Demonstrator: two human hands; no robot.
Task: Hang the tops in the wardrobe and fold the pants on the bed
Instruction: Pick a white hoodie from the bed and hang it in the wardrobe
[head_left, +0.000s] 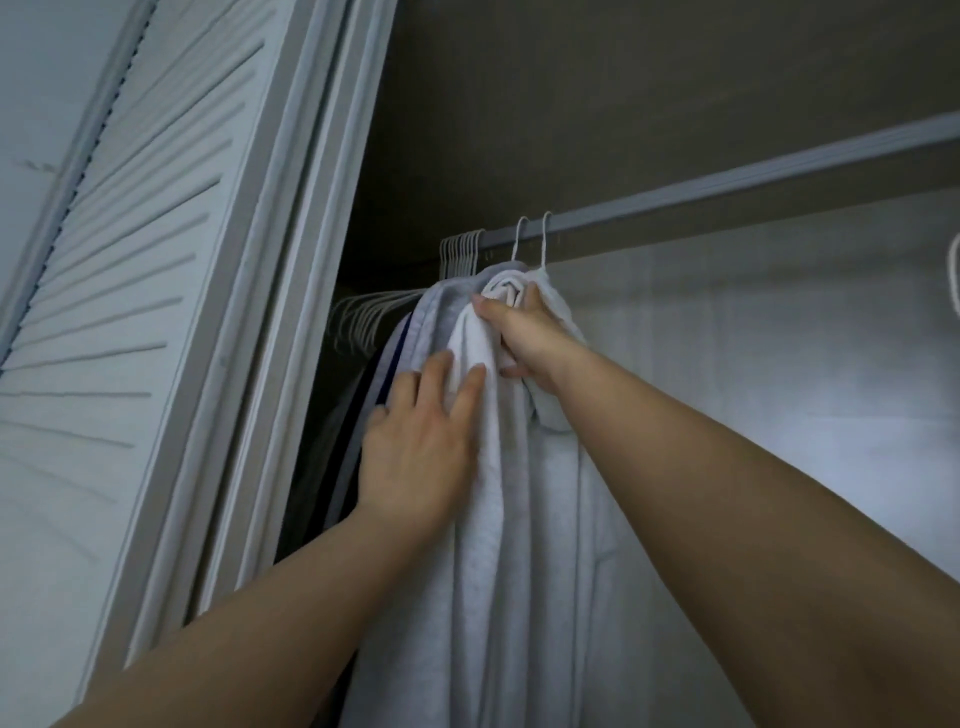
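White top (519, 493) hangs bunched in right grip (524, 343), left grip (421, 441) flat against it.

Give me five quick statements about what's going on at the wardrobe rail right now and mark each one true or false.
1. The right hand grips the white top up near its collar. True.
2. The left hand is curled round a bare hanger. False: it lies flat on the fabric of the white top, fingers straight.
3. Two hanger hooks sit over the rail just above the right hand. True.
4. The bunch of empty hangers hangs to the right of the white top. False: it hangs to its left, toward the louvered door.
5. The rail carries no other garment. False: a grey top hangs just left of the white one.
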